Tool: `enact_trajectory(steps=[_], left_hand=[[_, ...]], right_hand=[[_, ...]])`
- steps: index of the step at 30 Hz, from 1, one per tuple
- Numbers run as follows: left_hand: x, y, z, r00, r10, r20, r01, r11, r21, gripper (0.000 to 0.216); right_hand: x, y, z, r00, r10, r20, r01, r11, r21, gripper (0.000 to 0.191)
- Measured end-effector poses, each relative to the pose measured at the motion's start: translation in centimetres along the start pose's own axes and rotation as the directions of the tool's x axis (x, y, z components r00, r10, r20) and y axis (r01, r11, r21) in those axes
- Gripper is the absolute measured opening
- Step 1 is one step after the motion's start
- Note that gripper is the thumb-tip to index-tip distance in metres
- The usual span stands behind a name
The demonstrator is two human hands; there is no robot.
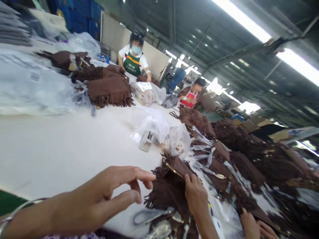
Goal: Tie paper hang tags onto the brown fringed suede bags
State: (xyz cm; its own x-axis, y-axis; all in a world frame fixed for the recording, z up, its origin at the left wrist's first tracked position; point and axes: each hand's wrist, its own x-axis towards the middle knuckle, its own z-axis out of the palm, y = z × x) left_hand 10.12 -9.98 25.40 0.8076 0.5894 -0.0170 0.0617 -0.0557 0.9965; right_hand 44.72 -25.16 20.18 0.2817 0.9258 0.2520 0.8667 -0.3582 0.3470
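A dark brown fringed bag (178, 186) lies on the white table in front of me, with a gold-coloured metal strip along its upper edge. My right hand (196, 194) grips the bag's right side, fingers bent over the brown material. To the left of the bag, my left hand (107, 196) hovers with thumb and fingers apart and nothing between them. Its fingertips come close to the fringe; whether they touch it I cannot tell. Below the bag are clear plastic wrapping (159, 229) and metal parts, partly blurred.
Brown fringed bags with plastic-wrapped straps pile up on the right (239, 166). Another person's hands (251, 224) work there at the bottom edge. A small grey metal device (146, 141) and plastic bags (179, 141) lie ahead. Two people stand beyond the white table (62, 142).
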Motion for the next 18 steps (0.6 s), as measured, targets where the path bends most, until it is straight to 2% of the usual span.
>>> enact_trajectory(steps=[2, 3, 5, 7, 8, 11, 14, 16, 18], left_hand=[[2.3, -2.0, 0.8, 0.988, -0.027, 0.153, 0.041, 0.995, -0.094, 0.041], [3.3, -3.4, 1.4, 0.983, -0.033, 0.183, 0.070, 0.978, -0.196, 0.044], [4.7, -6.7, 2.6, 0.981, -0.045, 0.187, 0.117, 0.911, -0.395, 0.063], [5.2, -9.5, 3.5, 0.981, -0.070, 0.180, 0.163, 0.800, -0.577, 0.082], [5.0, -10.6, 3.7, 0.981, -0.084, 0.175, 0.179, 0.738, -0.651, 0.082], [3.4, -13.1, 2.4, 0.979, -0.180, 0.098, 0.182, 0.540, -0.822, 0.063], [0.7, -15.0, -0.8, 0.931, -0.366, -0.011, 0.147, 0.401, -0.904, 0.064], [-1.2, -16.1, -2.7, 0.892, -0.447, -0.063, 0.113, 0.356, -0.928, 0.065], [-2.5, -17.2, -3.7, 0.874, -0.474, -0.109, 0.065, 0.335, -0.940, 0.064]], right_hand=[[2.6, -1.4, -2.6, 1.000, -0.023, -0.001, 0.023, 0.999, -0.033, 0.026], [4.1, -2.8, -4.2, 0.999, -0.046, 0.005, 0.046, 0.998, -0.033, 0.022], [7.5, -6.6, -7.2, 0.993, -0.115, 0.027, 0.114, 0.993, 0.037, 0.014], [11.1, -11.6, -9.2, 0.981, -0.193, 0.011, 0.186, 0.959, 0.211, 0.010], [12.8, -14.4, -9.5, 0.973, -0.230, -0.008, 0.221, 0.924, 0.312, 0.011], [16.8, -22.6, -8.2, 0.946, -0.316, -0.066, 0.303, 0.797, 0.522, 0.017], [18.1, -29.3, -5.0, 0.907, -0.409, -0.100, 0.377, 0.682, 0.627, 0.024], [17.2, -31.9, -2.6, 0.869, -0.480, -0.118, 0.426, 0.606, 0.672, 0.027], [15.5, -32.7, -0.4, 0.831, -0.541, -0.131, 0.467, 0.551, 0.692, 0.030]])
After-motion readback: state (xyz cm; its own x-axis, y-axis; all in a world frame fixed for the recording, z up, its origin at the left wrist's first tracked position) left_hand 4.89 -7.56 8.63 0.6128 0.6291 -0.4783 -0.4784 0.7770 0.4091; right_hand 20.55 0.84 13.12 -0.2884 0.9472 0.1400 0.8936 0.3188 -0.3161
